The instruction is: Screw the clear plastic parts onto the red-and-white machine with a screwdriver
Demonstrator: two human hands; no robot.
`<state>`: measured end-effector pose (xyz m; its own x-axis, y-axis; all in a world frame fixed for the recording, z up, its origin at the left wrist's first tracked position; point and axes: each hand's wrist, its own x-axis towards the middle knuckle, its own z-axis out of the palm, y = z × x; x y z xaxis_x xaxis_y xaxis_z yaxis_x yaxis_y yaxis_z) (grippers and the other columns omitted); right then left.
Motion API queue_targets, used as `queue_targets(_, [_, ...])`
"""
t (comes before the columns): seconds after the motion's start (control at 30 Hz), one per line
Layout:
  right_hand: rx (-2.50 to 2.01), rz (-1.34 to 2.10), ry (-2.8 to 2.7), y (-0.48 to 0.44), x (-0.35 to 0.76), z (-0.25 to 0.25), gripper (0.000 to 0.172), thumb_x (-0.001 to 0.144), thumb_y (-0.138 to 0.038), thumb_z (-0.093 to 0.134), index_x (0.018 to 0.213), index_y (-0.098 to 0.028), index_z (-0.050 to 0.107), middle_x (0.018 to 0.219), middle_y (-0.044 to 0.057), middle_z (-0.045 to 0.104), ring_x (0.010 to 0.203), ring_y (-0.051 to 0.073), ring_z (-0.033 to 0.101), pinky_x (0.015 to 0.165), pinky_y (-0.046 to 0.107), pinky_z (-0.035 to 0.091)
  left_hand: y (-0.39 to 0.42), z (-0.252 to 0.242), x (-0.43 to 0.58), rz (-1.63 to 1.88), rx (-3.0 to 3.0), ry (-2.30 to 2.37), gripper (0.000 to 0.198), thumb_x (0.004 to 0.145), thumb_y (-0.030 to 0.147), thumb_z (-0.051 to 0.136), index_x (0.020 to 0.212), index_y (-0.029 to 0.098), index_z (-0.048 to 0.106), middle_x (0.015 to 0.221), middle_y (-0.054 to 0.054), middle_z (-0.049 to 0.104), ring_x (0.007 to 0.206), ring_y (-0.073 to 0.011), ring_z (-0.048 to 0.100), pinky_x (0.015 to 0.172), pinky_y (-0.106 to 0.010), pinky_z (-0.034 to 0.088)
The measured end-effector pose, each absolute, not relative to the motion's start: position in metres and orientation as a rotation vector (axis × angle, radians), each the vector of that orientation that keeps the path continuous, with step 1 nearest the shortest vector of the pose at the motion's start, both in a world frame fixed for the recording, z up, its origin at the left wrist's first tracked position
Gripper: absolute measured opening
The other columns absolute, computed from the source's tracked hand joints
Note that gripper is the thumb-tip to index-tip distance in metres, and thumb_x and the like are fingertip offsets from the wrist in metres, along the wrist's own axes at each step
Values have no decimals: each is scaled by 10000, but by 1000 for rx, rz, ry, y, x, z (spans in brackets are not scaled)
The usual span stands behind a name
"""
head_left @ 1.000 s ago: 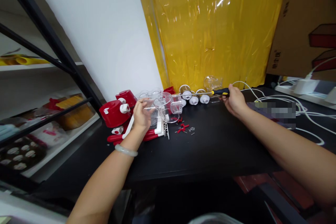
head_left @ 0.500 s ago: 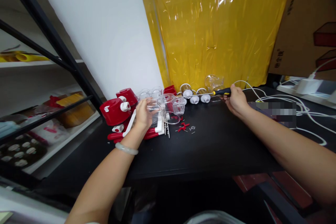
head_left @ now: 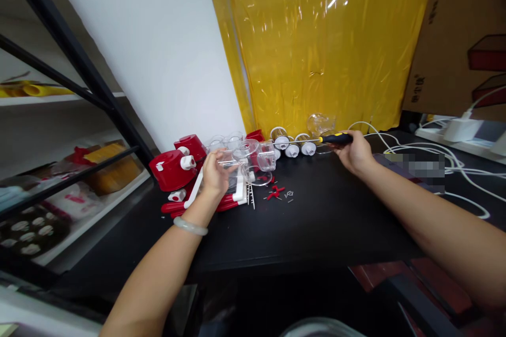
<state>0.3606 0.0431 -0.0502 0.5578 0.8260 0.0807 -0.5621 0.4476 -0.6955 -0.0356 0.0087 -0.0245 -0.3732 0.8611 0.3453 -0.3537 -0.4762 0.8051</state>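
Note:
My left hand (head_left: 216, 172) grips a clear plastic housing (head_left: 247, 152) with a round opening, held just above the table. In my right hand (head_left: 356, 151) is a screwdriver (head_left: 335, 139) with a black and yellow handle. Its long thin shaft points left, and the tip reaches the right end of the clear housing; whether it touches a screw is too small to tell. Below the housing lie white and red handled parts (head_left: 237, 196). Small red pieces (head_left: 275, 192) and several screws (head_left: 290, 194) are on the table to the right.
Red rounded bodies (head_left: 169, 169) stand at the left. Several metal drums with white ends (head_left: 305, 145) line the wall beside another clear housing (head_left: 320, 125). White cables (head_left: 454, 155) run over a dark blurred-out device at right. A black-framed shelf (head_left: 83, 76) borders the left side.
The clear housing has tilted and turned slightly in my left hand. My right hand has shifted a little to the right with the screwdriver, whose tip stays at the housing.

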Motion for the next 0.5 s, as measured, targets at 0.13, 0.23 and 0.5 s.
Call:
queue_targets(0.13, [-755, 778, -550, 41, 360, -56, 580, 1103, -673, 985, 917, -338, 550, 660, -46, 498, 510, 170, 473, 445, 312, 509, 12, -26, -38, 1942, 1011, 805, 322, 826, 463, 953, 932, 267, 721, 1147, -39, 815, 1103, -288, 805, 973, -459, 740])
queue_targets(0.23, [-806, 751, -586, 39, 359, -56, 574, 1099, -611, 1000, 902, -320, 546, 660, -63, 468, 527, 148, 437, 467, 282, 496, 13, -27, -40, 1922, 1026, 816, 336, 812, 486, 954, 952, 270, 738, 1112, -32, 797, 1098, -291, 801, 992, -483, 734])
queue_targets(0.5, [-712, 782, -580, 37, 359, -46, 408, 1067, -384, 906, 888, -321, 546, 805, 16, 597, 661, 209, 596, 518, 324, 553, 10, -26, -36, 1922, 996, 814, 345, 763, 454, 943, 909, 278, 686, 1140, -41, 805, 1091, -300, 792, 937, -459, 730])
